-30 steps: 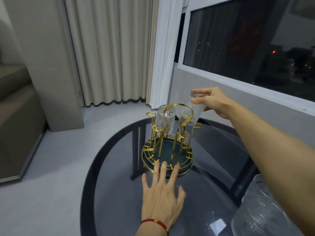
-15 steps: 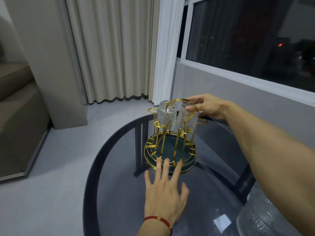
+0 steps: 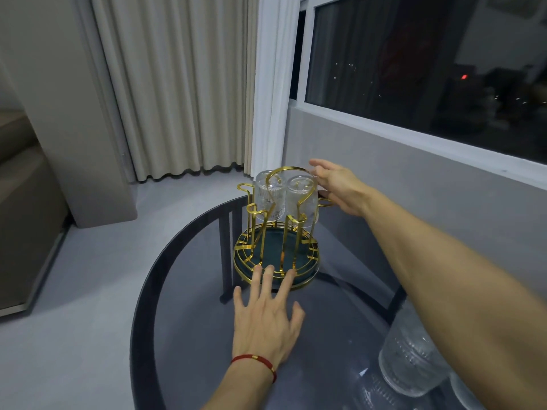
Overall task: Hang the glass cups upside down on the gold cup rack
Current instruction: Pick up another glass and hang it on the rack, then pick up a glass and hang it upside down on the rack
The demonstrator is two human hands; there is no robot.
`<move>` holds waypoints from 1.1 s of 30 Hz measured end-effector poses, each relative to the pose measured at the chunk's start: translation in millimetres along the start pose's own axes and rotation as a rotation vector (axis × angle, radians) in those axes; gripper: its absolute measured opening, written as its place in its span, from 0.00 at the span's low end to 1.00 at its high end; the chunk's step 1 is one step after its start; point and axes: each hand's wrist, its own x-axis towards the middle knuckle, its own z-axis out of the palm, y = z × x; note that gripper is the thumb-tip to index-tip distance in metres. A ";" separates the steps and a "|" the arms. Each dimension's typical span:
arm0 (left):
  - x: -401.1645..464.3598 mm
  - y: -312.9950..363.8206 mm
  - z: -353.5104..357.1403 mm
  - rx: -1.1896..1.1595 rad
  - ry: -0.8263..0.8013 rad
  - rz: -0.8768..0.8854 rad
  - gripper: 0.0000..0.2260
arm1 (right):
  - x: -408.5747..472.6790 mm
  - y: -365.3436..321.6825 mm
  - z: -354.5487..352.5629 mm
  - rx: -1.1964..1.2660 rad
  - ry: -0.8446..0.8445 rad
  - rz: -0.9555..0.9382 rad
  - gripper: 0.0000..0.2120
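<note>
Second glass cup (image 3: 302, 202) hangs inverted on the gold cup rack (image 3: 276, 232), touching right hand (image 3: 337, 187) – fingers open, releasing. Left hand (image 3: 266, 318) flat, open, fingertips at the rack base. Next – probably fetch the glass (image 3: 411, 359) under the right forearm.

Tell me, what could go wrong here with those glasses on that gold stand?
The right hand is open beside the second cup on the gold rack; brushing it might knock the cup off. The left hand only touches the rack's base with fingertips, so the rack could slide on the glass table.
</note>
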 end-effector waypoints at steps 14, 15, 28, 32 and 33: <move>-18.3 19.2 -12.6 0.051 -0.054 -0.027 0.29 | -267.7 25.6 -19.1 -0.521 0.300 -0.449 0.22; -25.0 25.5 -14.6 0.037 -0.063 -0.050 0.28 | -287.7 30.3 -18.9 -0.520 0.332 -0.469 0.23; -67.8 159.1 -29.3 -0.875 -0.150 0.033 0.44 | -366.7 87.7 -13.5 -0.130 0.736 -0.034 0.19; -60.7 159.4 -31.0 -0.737 -0.066 0.038 0.41 | -368.4 93.3 -16.1 -0.146 0.657 -0.009 0.17; -60.2 158.4 -33.3 -0.716 -0.044 0.027 0.41 | -367.6 95.8 -17.0 -0.156 0.623 -0.002 0.16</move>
